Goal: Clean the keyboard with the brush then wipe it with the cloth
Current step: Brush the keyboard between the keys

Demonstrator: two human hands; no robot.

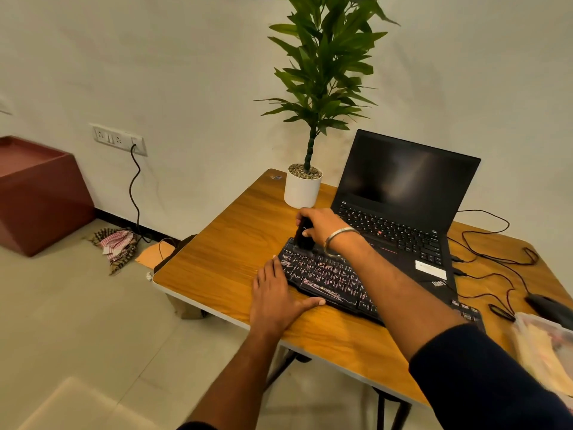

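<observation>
Nearest the camera, at the lower right of the frame, the right forearm in a dark sleeve reaches diagonally up toward the centre, and the bare left forearm rises from the bottom edge. Both lie over the wooden table, which fills the centre and right. On it, the open laptop stands at centre right with a dark screen, and a potted plant stands just left of it. The black keyboard lies in front of the laptop; the right arm hides its right part. The left hand lies flat, fingers straight, on the table, touching the keyboard's left end. The right hand, a bangle on its wrist, is curled round the black brush, held upright on the keyboard's upper left keys; its bristles are hard to make out. A checked cloth lies crumpled on the floor at centre left.
</observation>
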